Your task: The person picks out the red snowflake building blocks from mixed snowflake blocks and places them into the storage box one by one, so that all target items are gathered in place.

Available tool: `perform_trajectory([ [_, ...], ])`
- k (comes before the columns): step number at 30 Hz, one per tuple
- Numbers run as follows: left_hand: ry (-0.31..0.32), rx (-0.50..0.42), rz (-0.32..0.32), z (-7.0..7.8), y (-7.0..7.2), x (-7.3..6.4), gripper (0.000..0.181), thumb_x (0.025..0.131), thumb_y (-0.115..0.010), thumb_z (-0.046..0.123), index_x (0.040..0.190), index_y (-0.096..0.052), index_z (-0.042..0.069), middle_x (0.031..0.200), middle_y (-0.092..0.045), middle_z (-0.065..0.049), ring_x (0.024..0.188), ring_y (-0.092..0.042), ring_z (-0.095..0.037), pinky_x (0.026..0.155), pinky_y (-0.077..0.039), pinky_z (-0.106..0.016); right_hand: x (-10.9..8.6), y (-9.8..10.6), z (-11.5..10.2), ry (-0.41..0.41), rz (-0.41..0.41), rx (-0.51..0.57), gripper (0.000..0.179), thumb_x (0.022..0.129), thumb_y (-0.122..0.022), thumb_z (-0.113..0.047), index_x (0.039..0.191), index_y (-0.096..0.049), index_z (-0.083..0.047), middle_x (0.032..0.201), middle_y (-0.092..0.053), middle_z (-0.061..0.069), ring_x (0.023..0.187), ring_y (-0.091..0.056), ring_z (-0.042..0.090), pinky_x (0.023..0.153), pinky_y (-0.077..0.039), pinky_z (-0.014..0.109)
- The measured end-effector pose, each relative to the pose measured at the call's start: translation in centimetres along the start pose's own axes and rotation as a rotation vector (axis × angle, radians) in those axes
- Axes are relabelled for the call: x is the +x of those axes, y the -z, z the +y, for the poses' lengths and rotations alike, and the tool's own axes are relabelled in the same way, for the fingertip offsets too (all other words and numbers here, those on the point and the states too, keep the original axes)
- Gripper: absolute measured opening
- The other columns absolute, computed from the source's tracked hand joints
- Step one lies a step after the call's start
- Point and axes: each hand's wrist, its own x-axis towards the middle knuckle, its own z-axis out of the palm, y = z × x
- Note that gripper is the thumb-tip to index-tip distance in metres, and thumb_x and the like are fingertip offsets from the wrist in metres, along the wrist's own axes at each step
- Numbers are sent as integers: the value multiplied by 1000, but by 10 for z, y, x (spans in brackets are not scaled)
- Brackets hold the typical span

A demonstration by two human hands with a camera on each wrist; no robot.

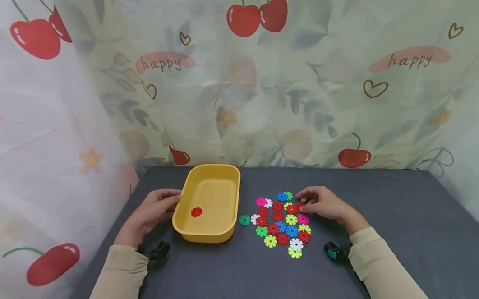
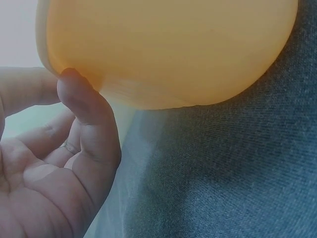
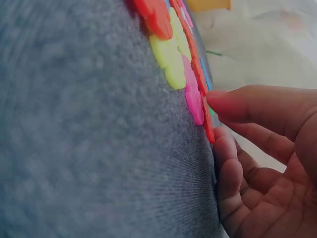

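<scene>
My left hand (image 1: pixel 150 213) grips the left side of a yellow plastic tray (image 1: pixel 236 186), its thumb against the outer wall in the left wrist view. A single red snowflake disc (image 1: pixel 196 212) lies inside the tray. To the right of the tray, many notched plastic snowflake discs in red, yellow, green, blue, pink and white are spread on the table. My right hand (image 1: pixel 323 204) is at the right edge of this spread, pinching a red snowflake disc (image 3: pixel 208 121) between thumb and fingers. A pink disc (image 3: pixel 194 99) lies right beside it.
Dark grey cloth covers the table (image 1: pixel 238 280). A patterned curtain (image 1: pixel 301 83) with cherries hangs along the back edge, and a white one (image 1: pixel 42 178) hangs on the left. Each wrist wears a black band (image 1: pixel 159 251).
</scene>
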Motion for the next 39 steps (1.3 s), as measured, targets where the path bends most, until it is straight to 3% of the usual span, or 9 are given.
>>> perform_trajectory([
  [14,6,-10,-1,-1,0,0,50,111,-58,27,149,-53,-5,137,-65,-23,98,-69,-18,86,-62,-29,0,-1,-3,-11,-20,-20,36,92,-81,-9,125,-73,4,97,-65,12,84,-56,22,70,-51,25],
  [19,6,-11,-3,-1,0,0,50,111,-58,27,149,-53,-6,136,-65,-22,98,-68,-18,85,-62,-28,-2,-1,-5,8,-24,-36,27,92,-82,-11,116,-78,0,91,-67,10,77,-56,19,66,-49,26],
  [27,-6,-28,-17,1,1,-1,51,111,-58,27,149,-53,-6,136,-66,-23,97,-69,-17,84,-63,-29,-1,-2,-7,-7,54,-28,17,98,-76,-13,111,-76,-2,96,-68,11,83,-58,22,70,-51,29],
  [34,-18,-35,-25,-1,1,1,52,111,-59,29,150,-53,-4,139,-64,-25,100,-70,-18,85,-63,-30,-1,-3,-8,-47,136,38,22,101,-71,-14,117,-73,1,102,-71,16,84,-64,24,72,-57,33],
  [39,-17,-35,-22,-3,1,2,51,111,-58,28,150,-53,-4,139,-64,-25,99,-70,-17,84,-63,-30,2,-7,-11,-84,151,177,30,102,-71,-18,124,-70,2,110,-75,16,93,-68,23,78,-60,35],
])
